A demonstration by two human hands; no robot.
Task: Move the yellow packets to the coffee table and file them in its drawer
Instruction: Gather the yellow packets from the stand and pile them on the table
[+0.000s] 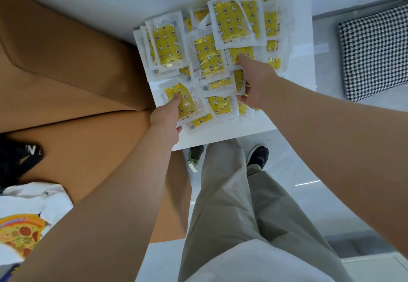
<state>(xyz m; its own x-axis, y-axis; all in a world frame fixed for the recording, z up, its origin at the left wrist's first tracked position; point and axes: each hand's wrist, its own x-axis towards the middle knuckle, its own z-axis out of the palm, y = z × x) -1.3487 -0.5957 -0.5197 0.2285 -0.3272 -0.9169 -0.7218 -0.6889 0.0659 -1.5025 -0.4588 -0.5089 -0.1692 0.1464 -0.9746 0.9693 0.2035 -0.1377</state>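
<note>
More than a dozen yellow packets (209, 56) overlap in one heap on one white tabletop (220, 136); the overlap hides the exact number. Two hands reach in: the left hand (165, 122) and the right hand (257, 83). Below are two shoes (257, 157). There is one houndstooth cushion (375, 50), one tan sofa (77, 78) and one pizza-print T-shirt (28, 220).

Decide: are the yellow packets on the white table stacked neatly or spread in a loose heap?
Spread in a loose heap: the yellow packets overlap one another at differing angles across the white table.
</note>
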